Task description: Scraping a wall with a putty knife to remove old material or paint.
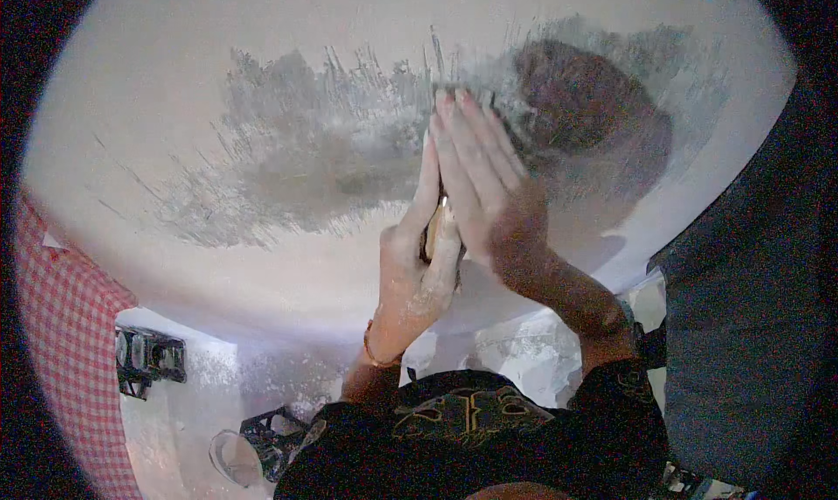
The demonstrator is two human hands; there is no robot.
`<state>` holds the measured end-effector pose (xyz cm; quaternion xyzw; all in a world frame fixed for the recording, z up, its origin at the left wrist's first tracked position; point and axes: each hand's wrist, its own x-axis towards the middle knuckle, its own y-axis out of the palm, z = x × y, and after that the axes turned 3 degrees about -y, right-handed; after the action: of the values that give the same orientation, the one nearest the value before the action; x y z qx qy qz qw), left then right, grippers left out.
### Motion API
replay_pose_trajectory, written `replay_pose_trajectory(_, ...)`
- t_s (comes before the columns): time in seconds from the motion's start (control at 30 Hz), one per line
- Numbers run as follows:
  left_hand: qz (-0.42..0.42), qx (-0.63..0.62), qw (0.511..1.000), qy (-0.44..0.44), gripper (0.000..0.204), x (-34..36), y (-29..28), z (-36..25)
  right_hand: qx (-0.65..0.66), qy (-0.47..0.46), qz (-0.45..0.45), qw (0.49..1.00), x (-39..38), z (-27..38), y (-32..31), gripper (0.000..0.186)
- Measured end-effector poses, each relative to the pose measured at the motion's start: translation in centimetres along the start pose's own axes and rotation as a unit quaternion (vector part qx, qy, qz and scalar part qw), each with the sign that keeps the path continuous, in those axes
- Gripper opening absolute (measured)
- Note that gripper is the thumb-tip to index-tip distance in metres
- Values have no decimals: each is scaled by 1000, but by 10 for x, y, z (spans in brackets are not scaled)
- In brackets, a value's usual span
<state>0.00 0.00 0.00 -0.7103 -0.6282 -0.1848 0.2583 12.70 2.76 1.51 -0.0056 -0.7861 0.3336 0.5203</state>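
My left hand (408, 260) is wrapped round a hand tool with a light wooden handle (434, 234). Its forefinger points up along the tool. My right hand (489, 172) lies flat with fingers stretched out, pressing over the tool's upper part against a pale wall (288, 282). A dark edge shows just past the right fingertips; the rest of the working end is hidden beneath them. Around the hands spreads a rough grey patch (305, 124) with streaky borders. White dust coats the left hand and wrist.
A red-and-white checked cloth (74, 325) hangs at the left, and a dark grey cloth (751, 343) at the right. Below are a black object (153, 354), a round pale item (236, 458) and a white-spattered floor (279, 369). A dark round shadow falls right of my hands.
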Motion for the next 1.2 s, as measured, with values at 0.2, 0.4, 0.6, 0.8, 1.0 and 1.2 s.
replay_pose_trajectory(0.2, 5, 125, 991, 41, 62, -5, 0, 12, -2, 12, -21, 1000, -9, 6, 5, 45)
replay_pose_trajectory(0.4, 38, 104, 994, -13, 65, -14, -4, 15, 36, 11, -28, 999, -15, 2, 1, 46)
replay_pose_trajectory(0.6, 4, 96, 995, 33, 68, -9, -23, 32, 231, 160, -67, 957, 8, 29, 20, 45)
replay_pose_trajectory(0.8, -15, 93, 994, 62, 68, -5, -34, 39, 46, -17, -60, 997, 13, 23, 27, 45)
replay_pose_trajectory(1.0, 17, 49, 998, 26, 65, 1, -39, 27, 334, 162, -92, 924, 35, 20, 14, 45)
replay_pose_trajectory(1.2, 15, 60, 998, 26, 65, 1, -37, 31, 69, -9, -121, 990, 46, 13, 20, 45)
